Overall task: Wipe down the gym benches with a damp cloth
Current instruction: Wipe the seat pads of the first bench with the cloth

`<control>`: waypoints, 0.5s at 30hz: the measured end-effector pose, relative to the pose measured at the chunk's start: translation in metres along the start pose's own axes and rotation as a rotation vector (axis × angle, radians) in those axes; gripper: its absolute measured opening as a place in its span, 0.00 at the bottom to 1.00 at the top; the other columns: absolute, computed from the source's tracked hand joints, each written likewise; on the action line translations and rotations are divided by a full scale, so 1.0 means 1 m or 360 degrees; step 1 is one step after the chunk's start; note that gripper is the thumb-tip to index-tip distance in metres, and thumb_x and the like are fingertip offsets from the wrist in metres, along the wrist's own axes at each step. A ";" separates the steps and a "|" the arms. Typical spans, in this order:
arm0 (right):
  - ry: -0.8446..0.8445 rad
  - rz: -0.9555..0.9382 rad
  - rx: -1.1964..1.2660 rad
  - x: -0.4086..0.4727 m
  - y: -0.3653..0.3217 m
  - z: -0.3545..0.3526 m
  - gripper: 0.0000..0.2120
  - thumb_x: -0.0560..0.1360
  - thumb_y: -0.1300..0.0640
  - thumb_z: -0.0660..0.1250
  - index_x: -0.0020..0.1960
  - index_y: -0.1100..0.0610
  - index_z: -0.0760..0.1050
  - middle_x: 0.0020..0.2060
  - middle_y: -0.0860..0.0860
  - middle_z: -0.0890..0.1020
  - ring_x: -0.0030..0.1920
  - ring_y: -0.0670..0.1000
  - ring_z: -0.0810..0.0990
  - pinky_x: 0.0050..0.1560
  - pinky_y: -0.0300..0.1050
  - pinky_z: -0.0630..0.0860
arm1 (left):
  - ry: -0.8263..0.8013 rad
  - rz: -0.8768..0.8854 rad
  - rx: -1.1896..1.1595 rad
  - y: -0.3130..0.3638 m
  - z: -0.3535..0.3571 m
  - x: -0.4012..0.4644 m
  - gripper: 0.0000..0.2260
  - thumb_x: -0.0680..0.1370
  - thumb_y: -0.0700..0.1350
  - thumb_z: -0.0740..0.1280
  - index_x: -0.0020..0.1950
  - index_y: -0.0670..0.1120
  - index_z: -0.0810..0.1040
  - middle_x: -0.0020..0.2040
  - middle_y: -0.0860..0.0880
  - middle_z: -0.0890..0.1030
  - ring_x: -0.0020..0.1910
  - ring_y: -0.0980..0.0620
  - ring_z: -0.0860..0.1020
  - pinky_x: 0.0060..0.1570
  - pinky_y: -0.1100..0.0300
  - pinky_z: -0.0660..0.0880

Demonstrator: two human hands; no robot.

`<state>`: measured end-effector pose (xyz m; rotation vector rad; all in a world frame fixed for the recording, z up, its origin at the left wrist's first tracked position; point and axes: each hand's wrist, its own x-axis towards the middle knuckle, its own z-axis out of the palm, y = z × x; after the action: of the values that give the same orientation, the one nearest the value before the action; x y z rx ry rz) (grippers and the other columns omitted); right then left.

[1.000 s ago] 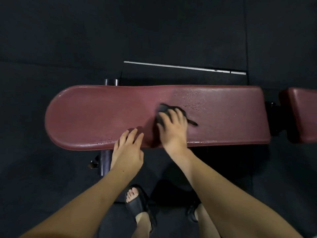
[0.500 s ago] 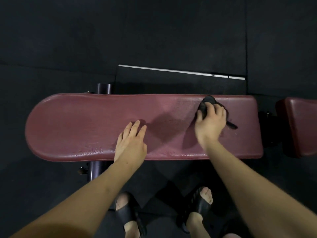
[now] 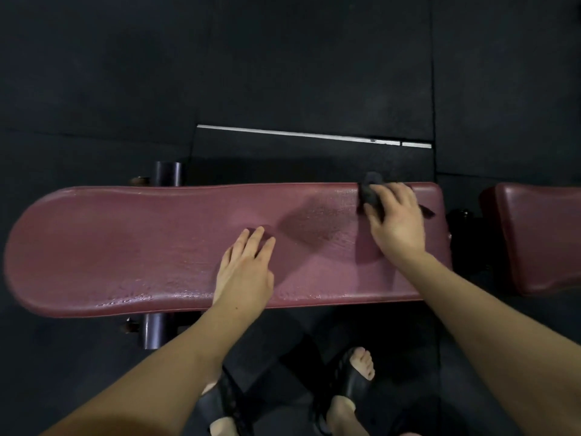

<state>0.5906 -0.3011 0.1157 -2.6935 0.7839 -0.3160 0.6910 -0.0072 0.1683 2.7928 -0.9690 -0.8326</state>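
Note:
A long maroon bench pad [image 3: 125, 247] lies crosswise below me, its surface glistening wet in patches. My right hand [image 3: 396, 221] presses a dark cloth [image 3: 371, 191] flat against the pad near its far right corner, fingers spread over the cloth. Part of the cloth sticks out past the fingertips and a strip trails to the right of the hand. My left hand [image 3: 245, 272] rests flat on the middle of the pad near the front edge, fingers straight, holding nothing.
A second maroon pad [image 3: 540, 237] sits to the right across a dark gap with a hinge. Black frame tubes [image 3: 168, 174] jut out behind and in front of the bench. Black rubber floor mats surround it. My sandalled feet [image 3: 355, 382] stand just before the bench.
My right hand has slid the cloth from the pad's middle to its far right corner. The left hand has stayed flat on the pad. My view and feet shifted right.

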 end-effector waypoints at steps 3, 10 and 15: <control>0.0119 0.0426 -0.0046 0.000 -0.004 0.011 0.18 0.77 0.50 0.68 0.64 0.57 0.81 0.60 0.59 0.80 0.65 0.66 0.75 0.67 0.62 0.73 | -0.0015 -0.0007 -0.0037 0.016 0.002 0.012 0.28 0.82 0.45 0.59 0.83 0.52 0.57 0.84 0.51 0.51 0.83 0.47 0.47 0.80 0.45 0.55; -0.0191 -0.0294 0.0001 0.011 -0.113 0.034 0.19 0.77 0.50 0.70 0.67 0.51 0.78 0.66 0.53 0.78 0.72 0.60 0.72 0.71 0.61 0.70 | -0.0030 -0.0052 0.0111 0.020 0.003 0.011 0.29 0.82 0.45 0.60 0.83 0.51 0.58 0.84 0.49 0.52 0.83 0.45 0.49 0.80 0.45 0.54; -0.0145 -0.0296 0.0033 0.018 0.000 0.003 0.18 0.78 0.49 0.69 0.66 0.54 0.79 0.62 0.56 0.79 0.65 0.63 0.76 0.62 0.59 0.76 | -0.0004 0.0023 0.0125 0.047 0.006 0.018 0.28 0.82 0.46 0.59 0.82 0.51 0.59 0.84 0.50 0.53 0.83 0.46 0.49 0.80 0.47 0.53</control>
<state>0.6062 -0.3106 0.1152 -2.7442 0.5030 -0.2408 0.6733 -0.0546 0.1656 2.8472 -1.0435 -0.8139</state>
